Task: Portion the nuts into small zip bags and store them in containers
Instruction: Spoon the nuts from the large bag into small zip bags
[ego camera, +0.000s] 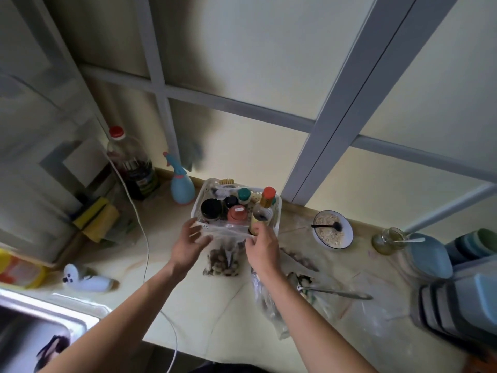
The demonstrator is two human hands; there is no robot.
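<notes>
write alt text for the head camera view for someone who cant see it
Two hands, left hand and right hand, pinch the top of a clear zip bag holding nuts above a pale counter. Behind it stands a white basket of jars; a spoon lies at right.

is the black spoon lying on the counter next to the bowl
No, the black spoon rests inside the white bowl, its head sunk in the pale oat-like contents, not on the counter.
</notes>
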